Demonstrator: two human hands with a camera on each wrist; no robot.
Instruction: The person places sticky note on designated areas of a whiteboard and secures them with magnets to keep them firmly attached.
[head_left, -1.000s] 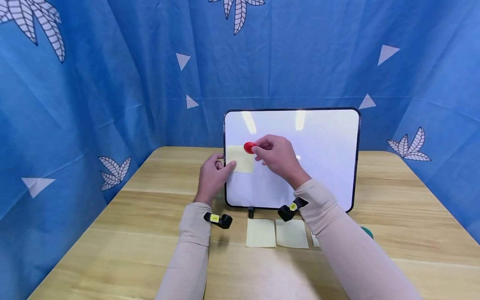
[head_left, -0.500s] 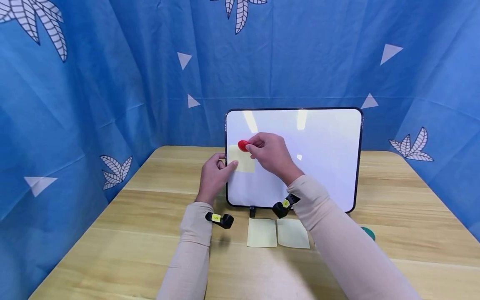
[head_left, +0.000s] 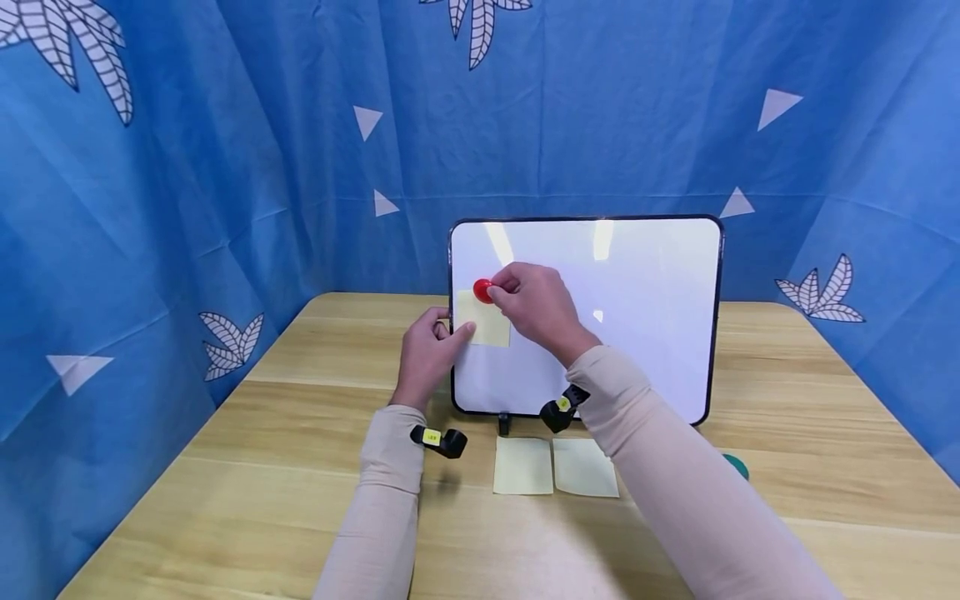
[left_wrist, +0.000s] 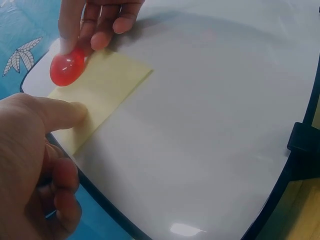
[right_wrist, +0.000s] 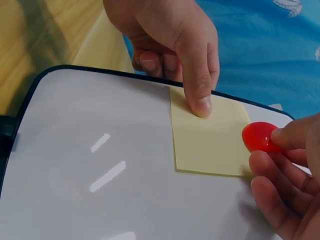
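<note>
A whiteboard with a black frame stands tilted on the table. On its left side lies a pale yellow sticky note. My left hand grips the board's left edge, thumb pressed on the note and the other fingers curled behind the frame. My right hand pinches a glossy red round magnet between thumb and fingers. In the head view the magnet overlaps the note's top edge; the left wrist view shows the magnet right at the note's upper corner.
Two more sticky notes, a left one and a right one, lie on the table before the board. A green round object shows partly past the right sleeve. Blue curtain hangs behind the table.
My right hand has carried the red magnet left and slightly up, from the note's right corner to the middle of its top edge. The left hand keeps its hold.
</note>
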